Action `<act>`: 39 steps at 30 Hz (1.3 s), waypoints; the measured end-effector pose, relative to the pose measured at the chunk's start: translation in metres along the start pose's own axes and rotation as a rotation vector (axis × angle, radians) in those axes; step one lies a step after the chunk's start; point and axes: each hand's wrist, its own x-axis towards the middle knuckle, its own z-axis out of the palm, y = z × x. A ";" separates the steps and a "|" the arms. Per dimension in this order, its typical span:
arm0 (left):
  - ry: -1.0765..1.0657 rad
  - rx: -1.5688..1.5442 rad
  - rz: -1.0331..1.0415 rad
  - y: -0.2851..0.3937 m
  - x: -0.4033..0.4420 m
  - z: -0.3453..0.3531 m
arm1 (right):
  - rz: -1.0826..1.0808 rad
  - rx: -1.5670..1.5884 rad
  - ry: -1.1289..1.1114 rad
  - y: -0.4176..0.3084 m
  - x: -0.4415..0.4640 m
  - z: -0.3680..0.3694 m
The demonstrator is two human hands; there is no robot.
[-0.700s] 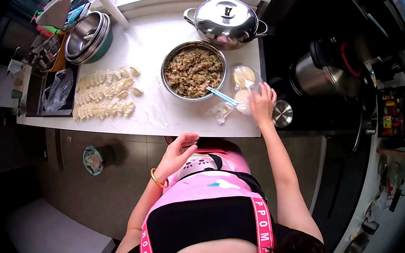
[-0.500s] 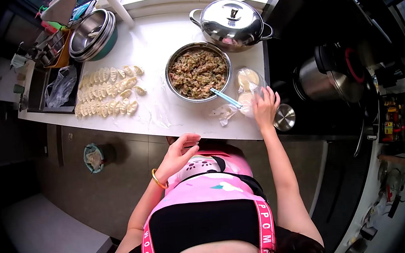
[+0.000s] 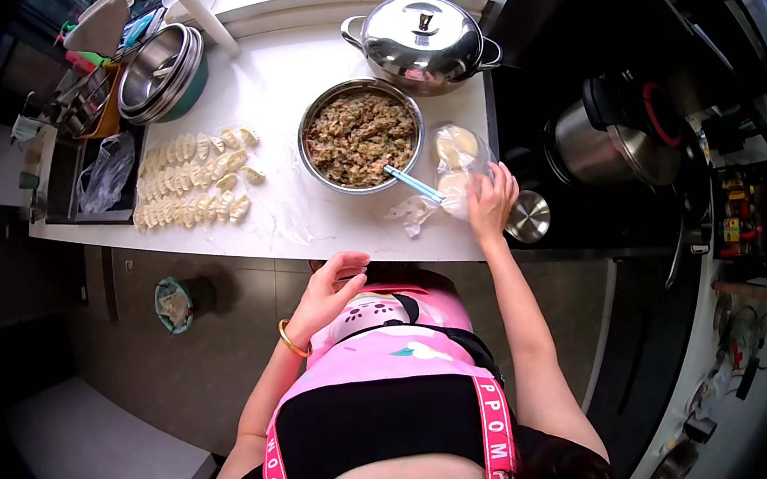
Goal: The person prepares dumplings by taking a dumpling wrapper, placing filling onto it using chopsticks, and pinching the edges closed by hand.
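Note:
My right hand point(image 3: 493, 198) touches the edge of a clear plastic bag point(image 3: 457, 159) holding round dough wrappers; its fingertips are bent against the bag. My left hand point(image 3: 337, 286) hovers at the counter's front edge with nothing in it, its fingers slightly curled and the thumb apart. Left of the bag stands a metal bowl of minced filling point(image 3: 362, 139), with light blue chopsticks point(image 3: 414, 183) leaning over its rim. Rows of folded dumplings point(image 3: 195, 178) lie on the left part of the white counter point(image 3: 264, 84).
A lidded steel pot point(image 3: 423, 39) stands behind the filling bowl. Stacked bowls point(image 3: 163, 76) are at the back left, beside a sink point(image 3: 103, 180). A small metal bowl point(image 3: 527, 217) and a large pot point(image 3: 611, 136) are on the right. A bin point(image 3: 173, 305) stands on the floor.
The whole view has shifted slightly, moving the counter and its objects a little left in the picture. My right hand stays at the bag and my left hand keeps its pose.

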 end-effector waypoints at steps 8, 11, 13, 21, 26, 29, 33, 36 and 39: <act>-0.008 -0.015 0.001 0.001 0.001 0.001 | 0.062 0.057 0.029 0.003 0.001 0.005; -0.009 -0.013 0.001 0.001 0.002 0.000 | 0.077 0.076 0.055 0.008 0.001 0.011; -0.012 -0.007 -0.003 0.000 0.002 0.000 | 0.113 0.169 0.037 0.011 0.003 0.014; -0.017 0.014 -0.011 0.005 0.005 0.000 | 0.193 0.256 0.009 0.013 0.008 0.018; -0.024 0.007 -0.004 0.002 0.006 0.000 | 0.036 0.147 0.060 0.008 0.012 0.008; -0.023 0.007 0.002 0.002 0.006 0.000 | -0.148 -0.002 0.134 -0.003 0.010 -0.011; -0.018 0.013 0.014 0.001 0.006 -0.001 | -0.235 0.151 0.044 0.001 -0.007 -0.017; -0.031 0.013 0.006 0.001 0.007 -0.002 | -0.127 0.372 -0.108 0.012 -0.020 -0.007; -0.052 0.009 -0.012 0.004 0.010 -0.001 | 0.391 0.994 -0.099 0.019 -0.015 -0.013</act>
